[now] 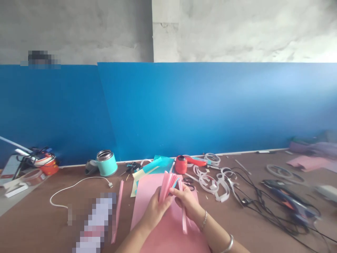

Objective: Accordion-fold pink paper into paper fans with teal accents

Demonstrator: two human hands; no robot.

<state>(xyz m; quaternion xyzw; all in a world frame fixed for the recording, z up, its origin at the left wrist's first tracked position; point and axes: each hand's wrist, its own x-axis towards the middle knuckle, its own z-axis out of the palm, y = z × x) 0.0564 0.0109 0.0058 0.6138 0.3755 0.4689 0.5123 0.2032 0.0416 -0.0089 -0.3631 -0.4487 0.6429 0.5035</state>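
Strips of pink material (pixel 165 184) stood bunched in the left hand (pixel 160 208), above a pink sheet (pixel 147 186) on the brown table (pixel 86 189). That hand was closed around the lower part of the bundle, whose upper ends fanned out. The right hand (pixel 189 202) was curled around a folded pink length (pixel 184 223), its thumb at the bundle's right side; I cannot tell whether it also pinched those strips. 1 loose pink strip (pixel 118 211) lay left of the sheet. Farther back stood a turquoise cup (pixel 107 167) and a red object (pixel 181 166).
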